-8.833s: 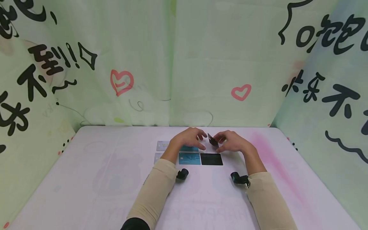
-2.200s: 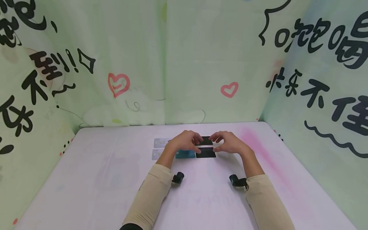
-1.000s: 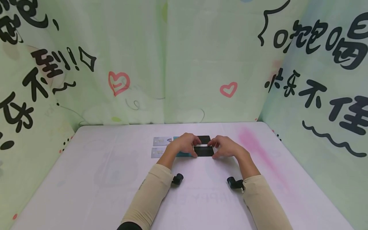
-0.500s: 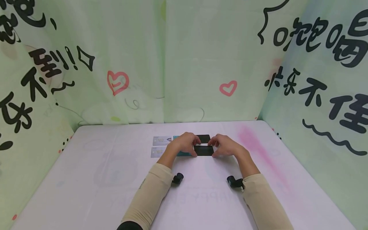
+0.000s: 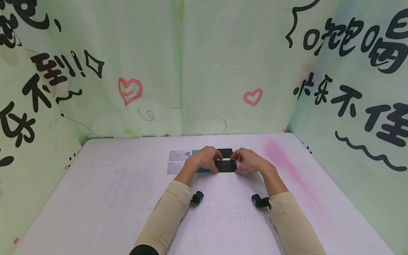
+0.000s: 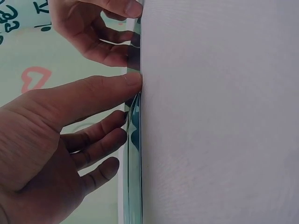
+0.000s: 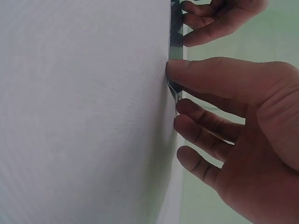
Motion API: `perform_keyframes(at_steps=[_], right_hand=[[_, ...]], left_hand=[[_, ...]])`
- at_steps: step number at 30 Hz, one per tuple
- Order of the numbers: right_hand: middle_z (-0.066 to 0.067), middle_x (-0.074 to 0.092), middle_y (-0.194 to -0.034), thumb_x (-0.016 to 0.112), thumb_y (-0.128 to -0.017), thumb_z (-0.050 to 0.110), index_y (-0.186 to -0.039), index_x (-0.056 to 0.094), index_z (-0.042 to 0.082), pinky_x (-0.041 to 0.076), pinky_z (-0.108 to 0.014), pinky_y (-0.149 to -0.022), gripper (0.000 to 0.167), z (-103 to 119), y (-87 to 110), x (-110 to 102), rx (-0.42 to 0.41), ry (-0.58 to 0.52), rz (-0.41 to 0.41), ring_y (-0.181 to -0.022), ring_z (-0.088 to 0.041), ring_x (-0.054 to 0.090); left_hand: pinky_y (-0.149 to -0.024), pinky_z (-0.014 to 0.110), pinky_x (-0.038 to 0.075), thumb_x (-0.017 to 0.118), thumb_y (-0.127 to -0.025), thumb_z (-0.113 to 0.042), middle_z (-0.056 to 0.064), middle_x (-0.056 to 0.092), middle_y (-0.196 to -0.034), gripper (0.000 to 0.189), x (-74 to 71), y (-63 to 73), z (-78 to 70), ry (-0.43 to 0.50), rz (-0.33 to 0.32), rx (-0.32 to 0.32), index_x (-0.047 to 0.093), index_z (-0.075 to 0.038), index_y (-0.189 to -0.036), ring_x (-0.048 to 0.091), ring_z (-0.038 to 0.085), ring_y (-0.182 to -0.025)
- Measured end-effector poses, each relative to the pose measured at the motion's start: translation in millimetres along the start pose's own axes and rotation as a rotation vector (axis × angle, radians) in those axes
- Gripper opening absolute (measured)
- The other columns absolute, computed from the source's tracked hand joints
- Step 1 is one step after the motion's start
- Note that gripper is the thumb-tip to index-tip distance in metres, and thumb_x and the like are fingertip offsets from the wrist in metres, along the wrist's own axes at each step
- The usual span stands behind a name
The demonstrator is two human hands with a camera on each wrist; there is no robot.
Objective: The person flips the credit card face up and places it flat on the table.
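Note:
Two rows of cards lie near the far side of the table in the head view. My left hand (image 5: 204, 157) pinches the left end of the near black card (image 5: 225, 166), thumb at its front edge. At the other end, my right hand (image 5: 250, 161) holds the same card between thumb and fingers; in the right wrist view its edge (image 7: 173, 89) slants slightly. Behind it lies the far black card (image 5: 226, 153). Blue cards, one near (image 5: 204, 170) and one far (image 5: 195, 152), are partly hidden by my left hand. Silvery cards marked VIP, far (image 5: 179, 155) and near (image 5: 174, 168), lie leftmost.
A pale cloth covers the table (image 5: 111, 198), with a pink streak (image 5: 280, 156) at the right. Green printed curtains (image 5: 210, 71) stand behind and on both sides. Black wrist cameras (image 5: 197, 197) sit at both cuffs.
Earlier my right hand held a black card tilted over the far row; that card now lies flat there. Both hands have since come to the near black card. Over the last second they barely move.

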State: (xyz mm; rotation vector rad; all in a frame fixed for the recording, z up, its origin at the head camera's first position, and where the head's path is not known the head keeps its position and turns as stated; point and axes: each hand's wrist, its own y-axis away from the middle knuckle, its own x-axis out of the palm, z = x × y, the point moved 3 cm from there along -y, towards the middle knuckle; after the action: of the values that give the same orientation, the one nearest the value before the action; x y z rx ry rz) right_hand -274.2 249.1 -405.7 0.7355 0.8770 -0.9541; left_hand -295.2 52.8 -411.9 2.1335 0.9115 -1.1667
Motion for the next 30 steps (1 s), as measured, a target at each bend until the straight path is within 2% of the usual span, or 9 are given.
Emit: perform_keyframes(at_steps=[11,23,30], right_hand=[[-0.01,0.066,-0.108,0.089,-0.074,0.009,-0.119,0.068,0.006,0.05,-0.042,-0.089,0.05,-1.2,-1.4,0.6,0.008,-0.023,0.012,-0.102,-0.028,0.058],[-0.008,0.065,-0.105,0.09,-0.073,0.008,-0.122,0.069,0.006,0.05,-0.042,-0.088,0.053,1.3,0.5,-0.9,0.006,-0.008,0.017,-0.099,-0.026,0.057],[-0.01,0.063,-0.104,0.09,-0.074,0.011,-0.123,0.071,0.008,0.05,-0.038,-0.083,0.053,-0.1,1.6,-2.6,0.02,-0.012,0.007,-0.097,-0.025,0.056]], left_hand=[[-0.095,0.034,0.051,0.09,-0.082,-0.021,0.004,0.068,-0.11,0.048,-1.1,-0.1,-0.9,-0.004,0.001,0.001,0.073,-0.012,-0.126,0.059,0.017,-0.098],[-0.098,0.035,0.051,0.089,-0.083,-0.021,0.004,0.068,-0.113,0.047,-1.4,0.9,-2.0,-0.017,0.002,0.002,0.073,-0.012,-0.126,0.059,0.017,-0.1],[-0.1,0.036,0.052,0.09,-0.082,-0.024,0.006,0.068,-0.116,0.05,-1.1,1.3,-2.9,-0.024,0.001,0.006,0.073,-0.012,-0.127,0.06,0.018,-0.103]])
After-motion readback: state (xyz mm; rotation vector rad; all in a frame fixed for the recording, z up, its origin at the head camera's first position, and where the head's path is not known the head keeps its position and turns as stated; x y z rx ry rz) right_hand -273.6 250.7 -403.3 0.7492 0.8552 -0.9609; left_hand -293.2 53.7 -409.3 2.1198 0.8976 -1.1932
